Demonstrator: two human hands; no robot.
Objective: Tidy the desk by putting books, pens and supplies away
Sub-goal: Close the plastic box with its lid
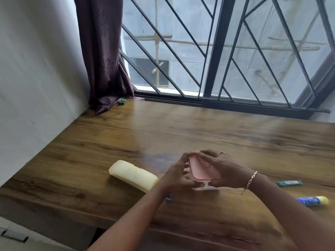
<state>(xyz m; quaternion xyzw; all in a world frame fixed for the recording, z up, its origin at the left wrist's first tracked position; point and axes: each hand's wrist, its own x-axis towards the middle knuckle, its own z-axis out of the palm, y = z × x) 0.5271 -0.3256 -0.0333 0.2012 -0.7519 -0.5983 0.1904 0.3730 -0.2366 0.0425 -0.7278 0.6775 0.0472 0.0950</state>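
Both my hands hold a small pink-lidded box (203,169) just above the wooden desk (181,127), near its front middle. My left hand (177,175) grips the box's left side with curled fingers. My right hand (223,169) wraps over the lid from the right. A pale part of the box shows below the lid. A cream yellow pencil case (133,175) lies flat to the left of my hands. A green tube-like item (289,183) and a blue and yellow glue stick (312,201) lie on the desk to the right.
A small blue object (169,197) peeks out beside my left forearm. A white wall borders the desk's left side. A purple curtain (107,57) hangs in the back left corner, with a small green item (121,101) at its foot. A barred window runs along the back.
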